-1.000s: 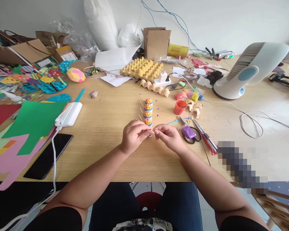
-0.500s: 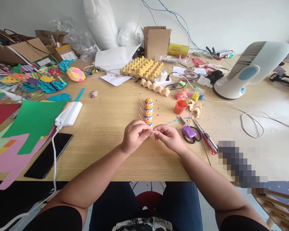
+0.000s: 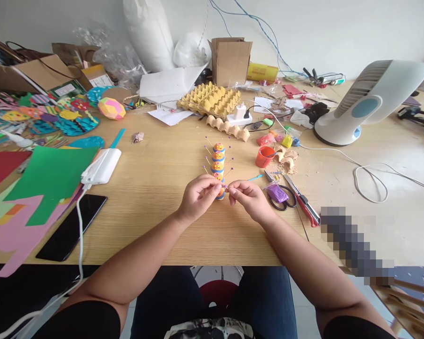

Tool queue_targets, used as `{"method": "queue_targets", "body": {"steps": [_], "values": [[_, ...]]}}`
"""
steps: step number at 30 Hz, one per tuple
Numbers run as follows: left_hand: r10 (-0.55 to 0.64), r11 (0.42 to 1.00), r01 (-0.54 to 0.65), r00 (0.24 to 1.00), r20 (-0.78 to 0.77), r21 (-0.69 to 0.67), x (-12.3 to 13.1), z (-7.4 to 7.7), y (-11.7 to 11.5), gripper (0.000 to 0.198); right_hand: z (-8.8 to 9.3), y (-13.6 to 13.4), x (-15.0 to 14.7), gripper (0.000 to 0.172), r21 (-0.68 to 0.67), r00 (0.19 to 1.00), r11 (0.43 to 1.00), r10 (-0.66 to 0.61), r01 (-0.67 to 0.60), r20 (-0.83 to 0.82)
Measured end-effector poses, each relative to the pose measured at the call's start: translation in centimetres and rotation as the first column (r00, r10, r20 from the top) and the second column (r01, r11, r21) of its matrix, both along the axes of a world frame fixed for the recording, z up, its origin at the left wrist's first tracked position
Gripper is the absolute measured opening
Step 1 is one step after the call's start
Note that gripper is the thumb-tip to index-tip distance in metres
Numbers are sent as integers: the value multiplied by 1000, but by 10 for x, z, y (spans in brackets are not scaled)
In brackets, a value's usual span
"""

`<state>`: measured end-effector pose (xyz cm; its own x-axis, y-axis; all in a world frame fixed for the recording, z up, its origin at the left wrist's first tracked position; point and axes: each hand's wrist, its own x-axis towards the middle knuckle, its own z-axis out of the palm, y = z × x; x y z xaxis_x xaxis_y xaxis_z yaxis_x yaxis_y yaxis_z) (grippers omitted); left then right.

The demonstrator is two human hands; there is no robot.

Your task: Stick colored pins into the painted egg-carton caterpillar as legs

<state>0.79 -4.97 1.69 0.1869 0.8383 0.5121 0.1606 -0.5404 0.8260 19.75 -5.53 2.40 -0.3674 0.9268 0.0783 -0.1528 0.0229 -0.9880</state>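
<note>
In front of me lies a caterpillar-like figure (image 3: 217, 167), a row of orange and blue humps with flower-like bits on top. Thin sticks with purple balls at their ends poke out on both sides. My left hand (image 3: 200, 197) is closed in a pinch over the near end of the figure, with a tiny purple bit (image 3: 224, 186) at its fingertips. Close by on the right, my right hand (image 3: 248, 197) also pinches, its fingertips near that bit; what it holds is too small to name. The hands hide part of the nearest humps.
Right of my hands lie a purple clay packet (image 3: 276, 192), scissors (image 3: 290, 200), a utility knife (image 3: 303, 201) and a red cup (image 3: 265, 157). A fan (image 3: 367, 106) stands farther right. Leftward are a phone (image 3: 70, 228), power bank (image 3: 101, 167) and green paper (image 3: 53, 174); egg trays (image 3: 212, 100) lie behind.
The fingertips of my two hands have drawn slightly apart, and a tiny purple bit now shows between them. More of the figure's near end has come into sight.
</note>
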Motion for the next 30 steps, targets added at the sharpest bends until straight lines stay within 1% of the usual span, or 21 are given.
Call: {"method": "queue_targets", "body": {"steps": [6,9,16,18,22,23,26,30], "values": [[46,999,-44,997,-57,29,1,1,0,11,-1,0,-2,39,4,998,1000,-3,2,61],[74,997,-71,994,-77,39,1,1,0,10,-3,1,-2,40,6,998,1000,-10,9,65],[133,991,-131,990,-48,40,1,3,1,11,-3,1,0,38,31,997,999,-12,10,75],[118,993,-118,993,-29,7,0,3,2,14,-3,1,1,38,38,996,999,-19,16,90],[49,990,-40,997,67,-133,-3,2,3,29,-3,2,2,40,27,995,999,-45,43,90],[35,987,-20,995,89,-159,-3,1,3,30,-3,2,2,40,23,995,999,-50,48,83],[6,983,14,994,110,-181,-2,-2,4,21,-4,2,2,38,21,997,998,-53,52,61],[-31,984,37,999,37,-172,3,-5,3,14,-5,1,0,38,46,998,999,-32,29,63]]}}
